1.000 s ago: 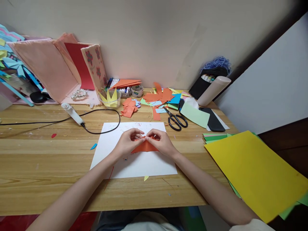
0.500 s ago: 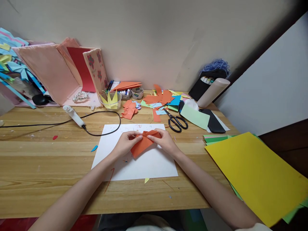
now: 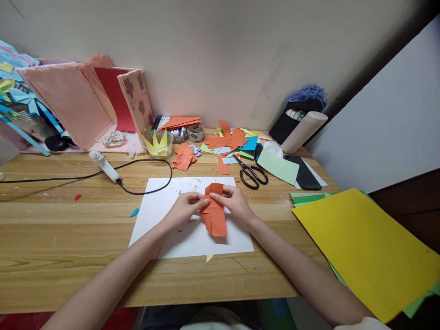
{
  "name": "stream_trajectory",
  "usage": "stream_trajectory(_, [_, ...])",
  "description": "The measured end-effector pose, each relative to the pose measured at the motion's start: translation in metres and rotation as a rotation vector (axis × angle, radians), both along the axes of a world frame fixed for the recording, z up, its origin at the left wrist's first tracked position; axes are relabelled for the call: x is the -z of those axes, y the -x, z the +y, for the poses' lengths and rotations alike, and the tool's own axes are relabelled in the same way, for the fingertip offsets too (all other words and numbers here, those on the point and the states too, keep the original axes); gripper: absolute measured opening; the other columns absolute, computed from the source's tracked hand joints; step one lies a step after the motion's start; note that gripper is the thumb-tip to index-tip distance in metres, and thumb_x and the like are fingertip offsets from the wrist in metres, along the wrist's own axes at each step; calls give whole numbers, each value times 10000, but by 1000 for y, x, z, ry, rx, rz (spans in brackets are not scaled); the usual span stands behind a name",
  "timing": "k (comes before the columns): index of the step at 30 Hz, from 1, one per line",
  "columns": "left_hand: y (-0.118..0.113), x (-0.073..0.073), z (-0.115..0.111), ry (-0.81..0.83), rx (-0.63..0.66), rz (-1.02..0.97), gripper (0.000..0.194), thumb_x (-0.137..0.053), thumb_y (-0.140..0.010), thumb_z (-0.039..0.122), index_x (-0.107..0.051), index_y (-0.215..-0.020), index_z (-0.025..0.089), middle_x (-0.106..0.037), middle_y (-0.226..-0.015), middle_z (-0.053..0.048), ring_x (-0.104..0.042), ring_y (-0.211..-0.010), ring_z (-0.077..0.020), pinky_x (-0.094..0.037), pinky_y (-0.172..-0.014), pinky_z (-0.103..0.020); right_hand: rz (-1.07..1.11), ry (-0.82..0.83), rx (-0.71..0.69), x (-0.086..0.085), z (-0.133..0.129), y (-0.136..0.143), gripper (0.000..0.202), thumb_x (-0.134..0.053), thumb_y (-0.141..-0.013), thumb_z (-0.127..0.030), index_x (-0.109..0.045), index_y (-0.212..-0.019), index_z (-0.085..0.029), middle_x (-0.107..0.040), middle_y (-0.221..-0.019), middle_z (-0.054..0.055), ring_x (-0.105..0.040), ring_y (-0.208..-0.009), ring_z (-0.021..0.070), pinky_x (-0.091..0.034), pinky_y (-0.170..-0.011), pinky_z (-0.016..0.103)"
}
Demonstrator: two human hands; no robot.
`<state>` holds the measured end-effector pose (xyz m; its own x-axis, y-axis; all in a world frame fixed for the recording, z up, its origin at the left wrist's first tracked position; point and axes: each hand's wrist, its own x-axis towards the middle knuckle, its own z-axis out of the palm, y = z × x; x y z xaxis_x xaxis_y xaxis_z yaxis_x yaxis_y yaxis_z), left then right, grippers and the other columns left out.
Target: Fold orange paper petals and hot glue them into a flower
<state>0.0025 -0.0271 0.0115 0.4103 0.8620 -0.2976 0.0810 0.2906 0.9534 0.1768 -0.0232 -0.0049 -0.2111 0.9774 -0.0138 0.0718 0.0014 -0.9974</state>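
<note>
A creased, partly folded piece of orange paper [image 3: 216, 217] hangs between my two hands, a little above a white sheet [image 3: 185, 247] on the wooden table. My left hand [image 3: 190, 205] pinches its left side, thumb on top and fingers behind. On the upper right, my right hand [image 3: 234, 201] grips it the same way, with its thumb lying across the front. The fingertips behind the paper are hidden. Small coloured specks and scraps lie on the white sheet.
Black-handled scissors [image 3: 252, 176] lie beyond my right hand, near orange and coloured scraps [image 3: 228, 140]. Left of the sheet is a white corded tool [image 3: 105, 166]. A plastic cup [image 3: 158, 145] holds a yellow paper shape. Large yellow paper [image 3: 364, 252] overhangs at right; a dark phone [image 3: 304, 173] lies behind it.
The orange paper has been turned from a slanting, sideways position to an upright one and now shows more of its creased face. My hands have shifted slightly along its edges, still holding it.
</note>
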Motion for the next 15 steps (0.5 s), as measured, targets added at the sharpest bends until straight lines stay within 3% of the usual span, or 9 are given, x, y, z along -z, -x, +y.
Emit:
stream_trajectory(7, [2,0,0,70,-51,-38,354,-662,-647,467,-629,-731,125,-609,-680,-34,-532,-572,-106,-404,-501,-197,-13,-226,-17,1,-1,0,142,-616,-755,-270,-703,-850,-209,-621,-861,48,-578,-811,155,-459,-629,245])
stream_trajectory(15, [4,1,3,119,-55,-206,290,-633,-702,422,-631,-735,135,-607,-680,-42,-571,-621,-108,-442,-598,-208,-212,-571,-56,1,-1,-5,331,-500,-786,-79,-688,-976,-273,-650,-920,37,-595,-864,151,-475,-773,295])
